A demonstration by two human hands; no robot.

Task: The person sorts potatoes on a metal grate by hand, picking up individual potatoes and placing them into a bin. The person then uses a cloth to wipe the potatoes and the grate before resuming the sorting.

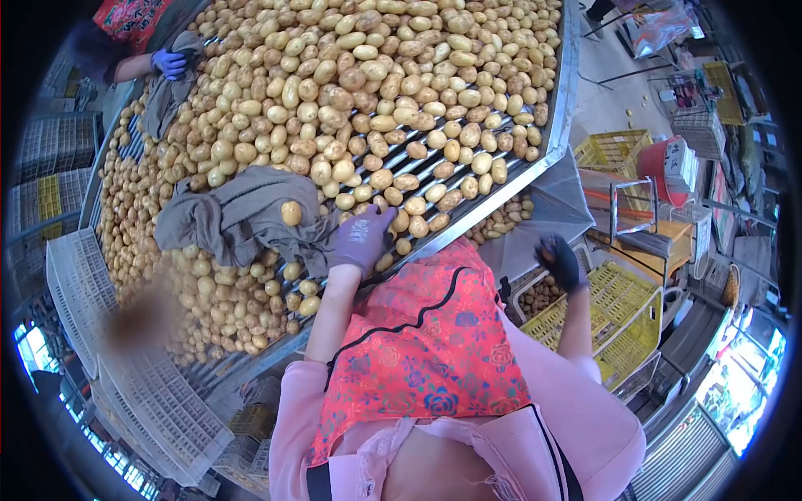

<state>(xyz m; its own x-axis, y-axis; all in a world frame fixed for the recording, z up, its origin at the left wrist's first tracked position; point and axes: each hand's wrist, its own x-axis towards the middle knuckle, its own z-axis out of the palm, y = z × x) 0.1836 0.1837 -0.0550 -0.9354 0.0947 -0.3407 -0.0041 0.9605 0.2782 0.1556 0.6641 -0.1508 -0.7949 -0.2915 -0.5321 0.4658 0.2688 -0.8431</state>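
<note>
Many yellow potatoes (334, 92) cover a metal roller table (434, 167) in front of me. My left hand (361, 239), in a purple glove, lies over the near edge of the rollers among potatoes. Its fingers point away from me with the tips apart; what is under the palm is hidden. Against that hand rests a crumpled grey cloth (234, 213) with a single potato (291, 213) on top. Out to the right, my right hand (561, 264) in a dark glove hangs in the air above crates, its fingers loosely apart and holding nothing visible.
Yellow crates (622, 313) stand below my right hand. White crates (83, 275) line the left side, near a blurred brown patch (144, 321). Across the table, a co-worker's purple-gloved hand (170, 64) touches a dark cloth (171, 96). A metal rim (501, 192) edges the rollers.
</note>
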